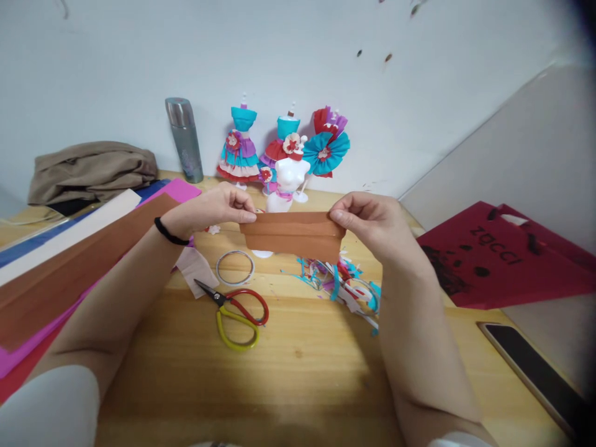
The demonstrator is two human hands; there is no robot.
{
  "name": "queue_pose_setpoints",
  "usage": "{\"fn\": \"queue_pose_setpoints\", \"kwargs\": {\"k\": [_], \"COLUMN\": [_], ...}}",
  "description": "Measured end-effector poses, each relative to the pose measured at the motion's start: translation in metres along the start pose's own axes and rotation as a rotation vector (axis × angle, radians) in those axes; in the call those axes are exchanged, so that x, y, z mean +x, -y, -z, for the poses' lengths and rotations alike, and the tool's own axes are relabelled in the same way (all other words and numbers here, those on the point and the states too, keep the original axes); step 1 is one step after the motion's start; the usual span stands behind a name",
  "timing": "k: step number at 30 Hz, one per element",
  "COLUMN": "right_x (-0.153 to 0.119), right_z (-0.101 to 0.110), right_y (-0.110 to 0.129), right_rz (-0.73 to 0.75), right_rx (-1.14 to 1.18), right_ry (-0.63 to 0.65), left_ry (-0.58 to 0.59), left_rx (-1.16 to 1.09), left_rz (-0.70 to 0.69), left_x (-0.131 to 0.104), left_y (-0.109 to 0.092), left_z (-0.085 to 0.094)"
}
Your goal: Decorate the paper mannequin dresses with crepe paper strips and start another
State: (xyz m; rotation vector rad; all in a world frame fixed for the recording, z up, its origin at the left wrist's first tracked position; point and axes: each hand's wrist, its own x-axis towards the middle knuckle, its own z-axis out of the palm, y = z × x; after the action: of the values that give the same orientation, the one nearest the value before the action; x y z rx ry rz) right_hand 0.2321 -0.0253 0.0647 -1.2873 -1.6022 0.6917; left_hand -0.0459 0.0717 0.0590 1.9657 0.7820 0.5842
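Stretched between my hands is a folded strip of brown crepe paper [292, 236], held up above the table. My left hand [230, 203] pinches its upper left corner, and my right hand [367, 220] pinches the upper right one. Just behind the strip stands a small white mannequin [291, 174] with a pink band at its waist; its lower part is mostly hidden by the paper. Below my left hand lie scissors [237, 313] with one red and one yellow handle, a roll of tape [235, 267] and a pale pink paper piece [198, 271].
Three mannequins in paper dresses [238, 146] line the wall beside a thermos [185, 139]. Coloured paper sheets [93, 248] and a brown cloth [95, 171] lie at left. Paper scraps [347, 282] sit by my right forearm, with a red bag [503, 254] and a phone [531, 372] farther right.
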Motion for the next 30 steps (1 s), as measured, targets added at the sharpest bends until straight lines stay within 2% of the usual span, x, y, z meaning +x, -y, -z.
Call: {"fn": "queue_pose_setpoints", "kwargs": {"k": [6, 12, 16, 21, 25, 30], "right_x": [0.001, 0.001, 0.000, -0.002, -0.001, 0.000], "right_z": [0.000, 0.002, 0.000, -0.018, -0.029, -0.028], "right_y": [-0.004, -0.006, -0.004, -0.004, -0.011, -0.013], "right_rz": [-0.017, -0.071, -0.091, -0.067, -0.056, -0.081], "right_rx": [0.039, -0.014, -0.029, -0.074, -0.064, -0.037], "right_ry": [0.014, 0.216, 0.329, 0.460, 0.468, 0.457], "left_ry": [-0.059, -0.116, -0.083, -0.014, 0.002, -0.012], "left_rx": [-0.071, -0.140, -0.151, -0.153, -0.165, -0.223], "left_rz": [-0.032, -0.060, -0.064, -0.009, -0.011, 0.044], "left_x": [0.000, -0.001, -0.002, -0.003, -0.002, -0.002], "left_y": [0.008, 0.011, 0.008, 0.002, 0.003, 0.007], "left_z": [0.011, 0.013, 0.013, 0.010, 0.010, 0.012]}}
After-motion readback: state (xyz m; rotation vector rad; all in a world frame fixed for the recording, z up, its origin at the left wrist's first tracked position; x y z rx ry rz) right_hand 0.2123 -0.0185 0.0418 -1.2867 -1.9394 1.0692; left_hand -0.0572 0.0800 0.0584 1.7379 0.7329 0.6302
